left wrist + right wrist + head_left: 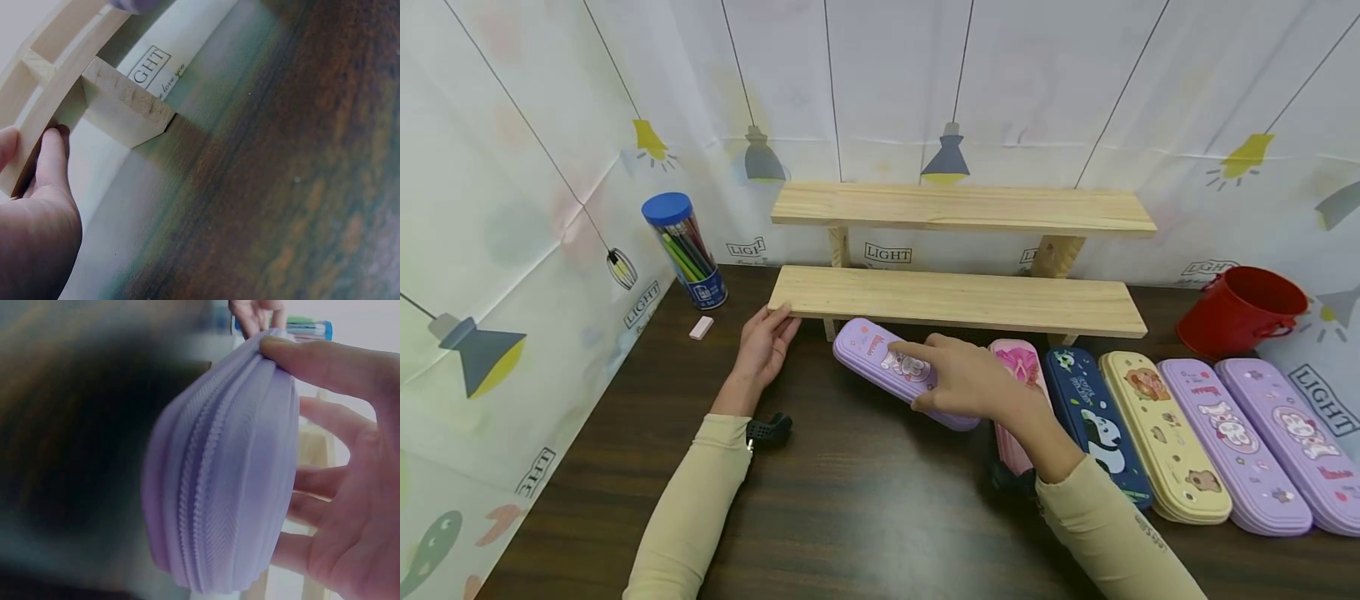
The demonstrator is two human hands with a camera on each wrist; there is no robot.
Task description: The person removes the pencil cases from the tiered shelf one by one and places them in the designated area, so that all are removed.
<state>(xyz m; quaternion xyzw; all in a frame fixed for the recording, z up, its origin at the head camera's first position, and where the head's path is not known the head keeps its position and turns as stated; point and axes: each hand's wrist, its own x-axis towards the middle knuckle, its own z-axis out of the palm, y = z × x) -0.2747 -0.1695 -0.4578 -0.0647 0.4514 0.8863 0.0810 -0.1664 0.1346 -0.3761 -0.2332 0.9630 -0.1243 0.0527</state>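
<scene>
My right hand (966, 375) grips a purple zippered pencil case (868, 354) in front of the lower board of a two-tier wooden shelf (955, 298). The case slants down to the right, and its decorated lid faces up. In the right wrist view, the zip (203, 469) runs along the near side, with the thumb (306, 359) against the edge and the other fingers across the lid. At the left end of the lower board, my left hand (763, 348) pinches the front corner; the left wrist view has fingers (53, 159) under the wood.
Several pencil cases lie in a row on the right: pink (1015, 450), navy (1093, 417), yellow (1165, 433) and two purple ones (1232, 442). A red bucket (1243, 312) stands behind them. Back left are a blue-lidded pencil tub (685, 250) and a pink eraser (702, 327).
</scene>
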